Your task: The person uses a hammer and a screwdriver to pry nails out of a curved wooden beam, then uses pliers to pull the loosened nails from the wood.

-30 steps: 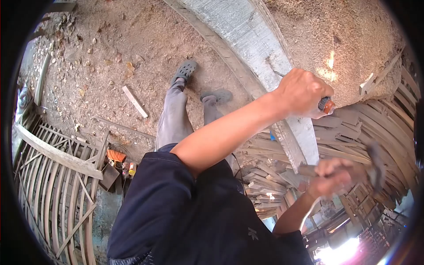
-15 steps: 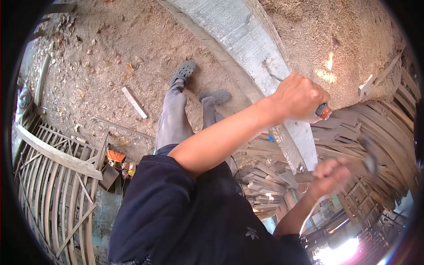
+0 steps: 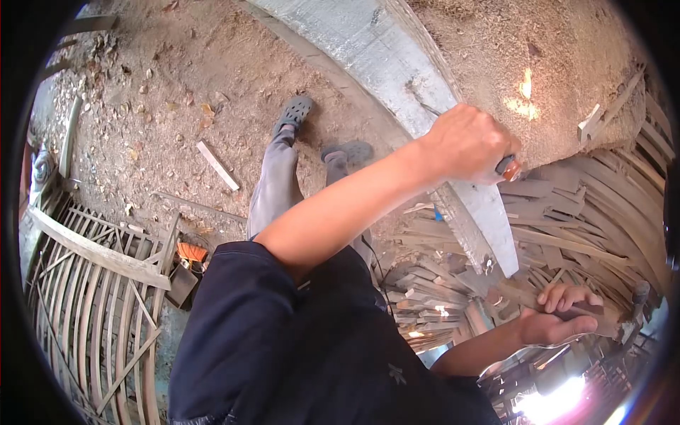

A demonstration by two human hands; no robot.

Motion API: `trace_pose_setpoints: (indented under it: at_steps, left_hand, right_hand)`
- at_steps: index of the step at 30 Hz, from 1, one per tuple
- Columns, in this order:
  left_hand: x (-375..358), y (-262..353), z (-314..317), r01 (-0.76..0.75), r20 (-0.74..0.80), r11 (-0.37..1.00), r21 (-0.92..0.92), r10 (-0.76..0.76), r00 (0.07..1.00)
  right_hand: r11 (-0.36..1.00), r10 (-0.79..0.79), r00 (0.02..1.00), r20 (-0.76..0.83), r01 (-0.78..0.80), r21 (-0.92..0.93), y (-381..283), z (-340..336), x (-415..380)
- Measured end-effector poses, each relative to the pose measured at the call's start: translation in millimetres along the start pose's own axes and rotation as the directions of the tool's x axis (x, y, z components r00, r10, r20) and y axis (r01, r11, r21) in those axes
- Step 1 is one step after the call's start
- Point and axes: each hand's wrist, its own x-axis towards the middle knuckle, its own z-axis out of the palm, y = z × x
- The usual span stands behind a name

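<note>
My left hand (image 3: 471,145) is wrapped round a chisel; its orange-and-black handle end (image 3: 508,168) sticks out past the fist. The thin metal blade (image 3: 429,109) emerges on the other side and slants to a dark mark on a long, grey-white plank (image 3: 382,60). Whether the tip is sunk into the wood is too small to tell. At the lower right, my right hand (image 3: 563,312) grips the wooden handle of a hammer. The hammer's dark head (image 3: 635,303) is well apart from the chisel.
Sawdust (image 3: 482,42) is heaped beyond the plank. Stacked curved wood strips (image 3: 588,212) lie at the right. A wooden slatted frame (image 3: 92,297) and an orange item (image 3: 191,252) are at the left. A loose stick (image 3: 218,166) lies on the ground near my feet (image 3: 294,113).
My right hand has swung the hammer down and to the right, farther from the chisel. My left hand keeps its hold, shifting only slightly in view.
</note>
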Motion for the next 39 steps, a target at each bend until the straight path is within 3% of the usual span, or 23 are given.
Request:
trace_pose_setpoints:
  at_steps: [1, 3, 7, 9, 12, 31, 36, 39]
  left_hand:
    - [-3, 1, 3, -0.002, 0.0, 1.0, 0.002, 0.002, 1.0]
    - [-11, 5, 10, -0.174, 0.35, 0.975, 0.137, 0.117, 0.93]
    - [-13, 11, 13, -0.182, 0.234, 0.98, 0.084, 0.158, 0.959]
    - [-12, 9, 11, -0.095, 0.194, 0.991, 0.099, 0.074, 0.978]
    - [-13, 4, 4, -0.083, 0.145, 0.991, 0.101, 0.068, 0.987]
    - [-12, 0, 3, -0.127, 0.113, 0.986, 0.11, 0.114, 0.987]
    - [-11, -1, 2, -0.086, 0.202, 0.99, 0.109, 0.063, 0.977]
    - [-9, -1, -1, -0.091, 0.174, 0.993, 0.081, 0.075, 0.982]
  right_hand:
    - [1.0, -0.001, 1.0, -0.001, 0.001, 0.003, 1, 0, -1]
    - [0.996, 0.01, 1.0, 0.02, -0.008, -0.087, 6, 1, -8]
    - [0.989, 0.142, 0.987, 0.08, -0.145, 0.036, 18, 6, -24]
    - [0.983, 0.162, 0.981, 0.104, -0.169, 0.066, 24, 2, -29]
    - [0.978, 0.177, 0.974, 0.142, -0.19, 0.085, 27, 0, -31]
    - [0.984, 0.175, 0.974, 0.141, -0.179, 0.019, 25, 7, -37]
    - [0.987, 0.158, 0.974, 0.161, -0.161, 0.006, 26, 9, -37]
    - [0.988, 0.157, 0.976, 0.149, -0.157, -0.012, 26, 11, -37]
